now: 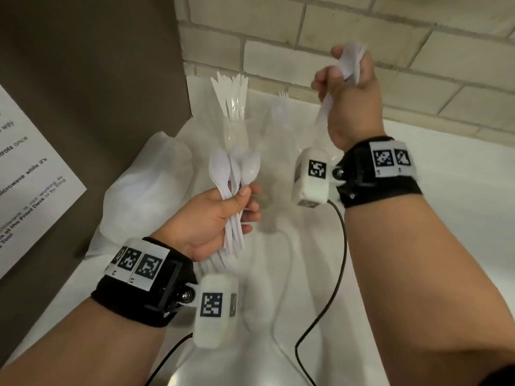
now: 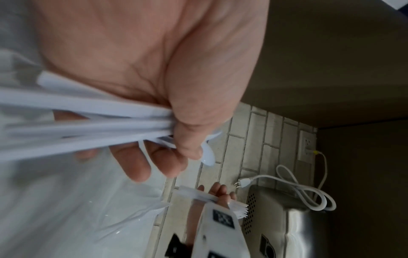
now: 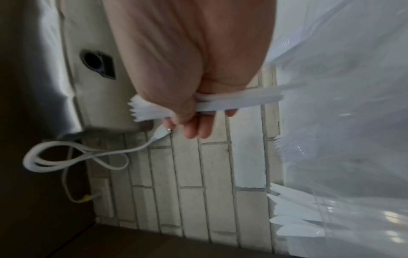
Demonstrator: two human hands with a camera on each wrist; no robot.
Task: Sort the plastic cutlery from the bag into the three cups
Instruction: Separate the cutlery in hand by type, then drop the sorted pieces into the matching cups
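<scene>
My left hand (image 1: 239, 207) grips a bunch of white plastic spoons (image 1: 227, 174) by their handles, bowls pointing up, over the white counter (image 1: 446, 218). In the left wrist view the spoon handles (image 2: 99, 122) fan out under my thumb. My right hand (image 1: 342, 76) is raised near the brick wall and holds a bundle of white forks (image 1: 351, 59); their tines (image 3: 141, 111) show in the right wrist view. A clear cup (image 1: 237, 135) at the back holds several knives (image 1: 232, 90). Beside it a second clear cup (image 1: 281, 118) holds a fork. A third cup is not clearly visible.
A crumpled clear plastic bag (image 1: 156, 174) lies at the left by a brown wall with a paper notice (image 1: 25, 174). A steel appliance (image 2: 287, 220) with a white cord (image 2: 298, 188) stands at the right. The brick wall (image 1: 362, 29) closes the back.
</scene>
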